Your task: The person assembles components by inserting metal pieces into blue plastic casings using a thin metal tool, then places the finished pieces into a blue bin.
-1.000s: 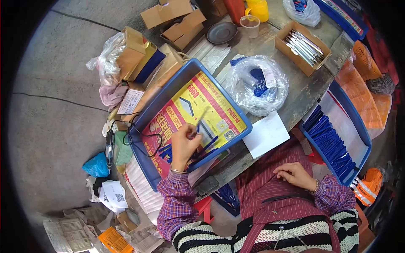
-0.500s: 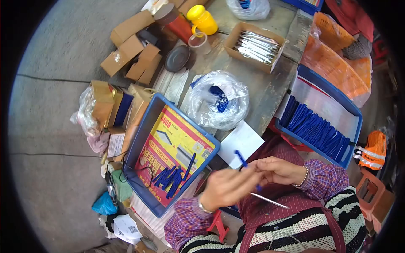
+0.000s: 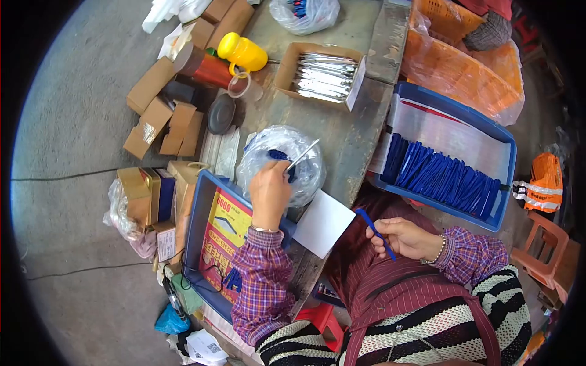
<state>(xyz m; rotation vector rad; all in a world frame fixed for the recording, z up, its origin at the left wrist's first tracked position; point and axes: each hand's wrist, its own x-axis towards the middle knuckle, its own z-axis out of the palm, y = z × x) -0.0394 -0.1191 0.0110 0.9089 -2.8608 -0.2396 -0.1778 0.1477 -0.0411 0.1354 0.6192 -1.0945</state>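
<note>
My left hand is closed around a slim silver metal rod that points up and away. Its fingertips are at the mouth of a clear plastic bag with small dark-blue pieces inside; whether they touch a piece is hidden. My right hand grips a slim blue plastic stick with a bent upper end, held in front of the apron. A white square sheet lies between the hands at the table edge.
At right, a blue bin contains many blue sticks. Another blue bin, lined with a printed sheet, sits left, partly under my left arm. Beyond stand a carton of silver rods, a yellow bottle and a black lid.
My hands have parted. The left has moved up and left to the plastic bag with the silver rod; the right stays near the apron with the blue stick. The view has shifted.
</note>
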